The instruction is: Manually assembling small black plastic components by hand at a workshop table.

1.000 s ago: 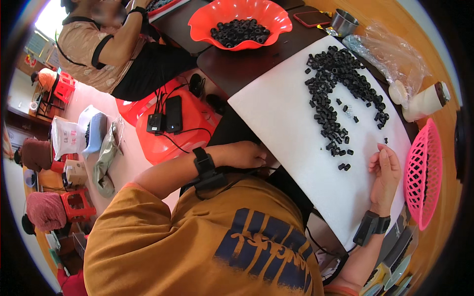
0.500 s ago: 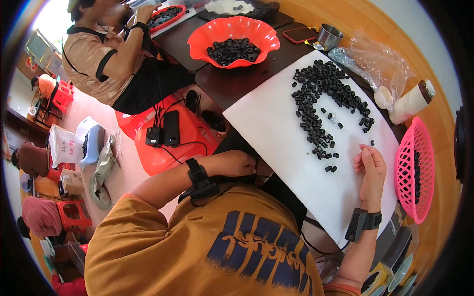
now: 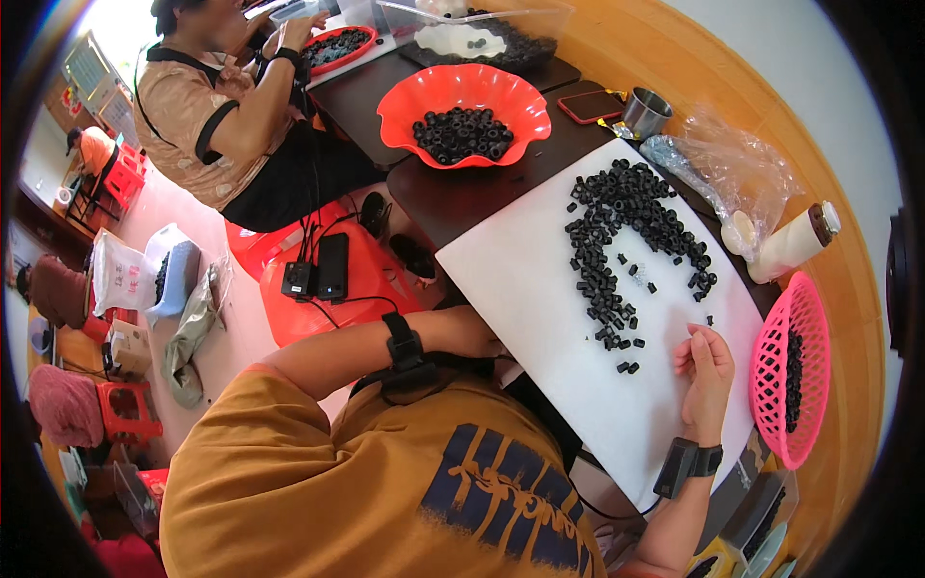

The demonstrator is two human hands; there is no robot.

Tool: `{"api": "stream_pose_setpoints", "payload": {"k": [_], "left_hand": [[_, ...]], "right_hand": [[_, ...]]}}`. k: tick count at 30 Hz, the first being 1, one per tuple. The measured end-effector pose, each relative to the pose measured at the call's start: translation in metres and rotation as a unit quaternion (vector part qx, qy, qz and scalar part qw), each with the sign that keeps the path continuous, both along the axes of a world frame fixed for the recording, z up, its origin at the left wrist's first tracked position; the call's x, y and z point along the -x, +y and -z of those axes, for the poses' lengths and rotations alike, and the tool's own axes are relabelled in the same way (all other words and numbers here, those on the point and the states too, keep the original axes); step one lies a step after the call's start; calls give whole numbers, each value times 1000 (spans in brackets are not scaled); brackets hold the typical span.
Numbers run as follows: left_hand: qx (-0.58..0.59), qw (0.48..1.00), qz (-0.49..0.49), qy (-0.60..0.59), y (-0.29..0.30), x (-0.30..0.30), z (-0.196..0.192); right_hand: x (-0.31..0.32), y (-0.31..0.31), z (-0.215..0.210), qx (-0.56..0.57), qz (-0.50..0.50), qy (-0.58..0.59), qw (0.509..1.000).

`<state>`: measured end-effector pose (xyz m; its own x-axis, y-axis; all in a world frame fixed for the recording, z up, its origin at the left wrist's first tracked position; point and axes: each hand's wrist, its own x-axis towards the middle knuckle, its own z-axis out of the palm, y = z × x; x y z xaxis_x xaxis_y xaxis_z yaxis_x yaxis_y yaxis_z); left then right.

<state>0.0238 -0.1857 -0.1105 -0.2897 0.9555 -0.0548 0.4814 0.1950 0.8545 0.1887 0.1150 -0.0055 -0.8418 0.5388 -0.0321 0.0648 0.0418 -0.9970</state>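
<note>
My left hand point(image 3: 470, 332) is at the near left edge of a white board point(image 3: 501, 255), its fingers hidden. My right hand point(image 3: 709, 371) rests over the board's right side, thumb and fingers closed together; anything inside them is too small or hidden to make out. Ahead of it, small black cylindrical pieces point(image 3: 617, 222) lie in a curved heap with two arms. Between these arms sit a few loose black pieces and a little cluster of tiny clear bits point(image 3: 640, 276). One black piece point(image 3: 710, 320) lies just beyond my right fingertips.
A red wavy-rimmed bowl point(image 3: 530, 111) of black rings stands beyond the board. To the right are a pink mesh basket point(image 3: 819, 385), a bottle point(image 3: 790, 246), plastic wrap point(image 3: 737, 154), a metal cup point(image 3: 647, 112) and a phone point(image 3: 591, 106). Another person point(image 3: 217, 116) works at far left.
The view has tilted, so the table's things sit lower in the picture. My left hand has slipped further behind the board's edge. My right hand stays beside the black pieces, fingers still curled.
</note>
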Motion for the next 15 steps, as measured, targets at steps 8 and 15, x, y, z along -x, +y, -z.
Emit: {"api": "stream_pose_setpoints", "payload": {"k": [8,15], "left_hand": [[10,998,0,68,-9,1,34],[4,997,-21,74,-7,1,19]], "right_hand": [[0,2,1,5,-3,1,1000],[0,1,-1,4,-6,2,1000]]}}
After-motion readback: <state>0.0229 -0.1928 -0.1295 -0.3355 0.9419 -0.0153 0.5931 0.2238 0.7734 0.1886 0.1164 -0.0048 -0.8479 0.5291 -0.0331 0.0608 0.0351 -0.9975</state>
